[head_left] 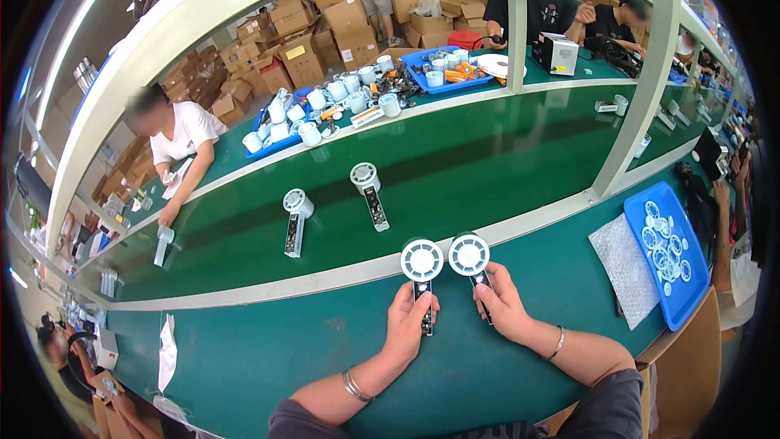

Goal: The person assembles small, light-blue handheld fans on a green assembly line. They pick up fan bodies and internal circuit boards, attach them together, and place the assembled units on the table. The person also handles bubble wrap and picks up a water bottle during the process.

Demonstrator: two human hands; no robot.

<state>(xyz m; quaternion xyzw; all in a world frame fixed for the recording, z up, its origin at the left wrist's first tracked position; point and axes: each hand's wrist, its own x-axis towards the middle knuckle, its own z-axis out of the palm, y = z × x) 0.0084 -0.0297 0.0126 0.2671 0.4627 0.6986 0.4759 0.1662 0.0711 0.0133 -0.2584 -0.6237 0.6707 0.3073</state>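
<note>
Holding one small fan in each fist, you have both just beyond your wrists, near the far edge of the green table (341, 349). Your left hand (410, 317) is closed around the handle of the left fan (422, 262), thumb on its dark exposed board; your right hand (505, 313) is closed likewise on the right fan (470, 255), thumb across the handle. The round white heads face up, side by side, and in view they overlap the pale metal rail (325, 283); you cannot tell whether they touch it. Tabletop gives you sideways room, leftward to a white strip (167, 354) and rightward to bubble wrap (624, 264) and a blue tray (679, 306) of white rings (674, 245). A cardboard box (686, 374) bounds your lower right. Past the rail, two more fans (293, 232) lie apart on the green belt (487, 162), and a metal post (630, 118) rises to your right. Print shows on a small white and orange sign (367, 118) across the belt; cartons (352, 36) behind carry pale labels (349, 55), too small to read.
</note>
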